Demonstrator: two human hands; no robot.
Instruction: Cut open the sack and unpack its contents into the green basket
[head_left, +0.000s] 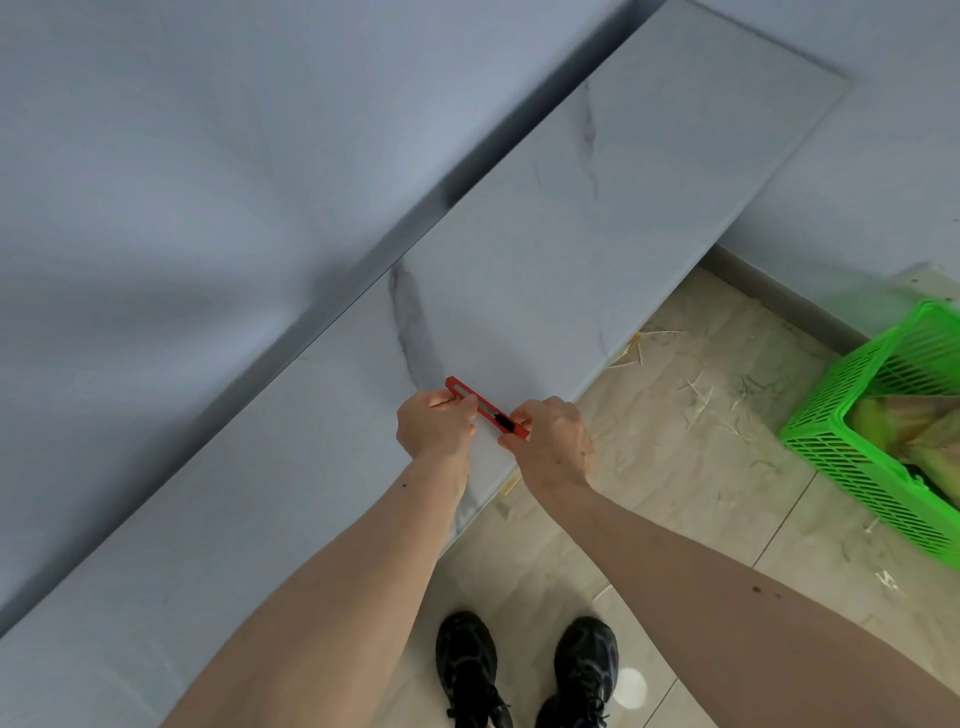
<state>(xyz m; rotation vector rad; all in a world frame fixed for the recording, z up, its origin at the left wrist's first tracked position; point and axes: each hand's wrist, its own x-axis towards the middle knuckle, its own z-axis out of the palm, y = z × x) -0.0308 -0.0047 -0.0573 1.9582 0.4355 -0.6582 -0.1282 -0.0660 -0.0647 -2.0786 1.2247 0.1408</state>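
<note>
The utility knife (487, 408) is showing red with a black slider; the basket (852, 457) is glowing bright green; the desk (571, 234) is showing white, grey-veined marble; the shoes (524, 670) are black.

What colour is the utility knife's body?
Red, on the slim plastic utility knife held by both hands; head view, the only one.

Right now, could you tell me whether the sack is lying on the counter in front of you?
No: the counter carries no sack, and the two hands, left hand and right hand, hold only a red utility knife.
</note>
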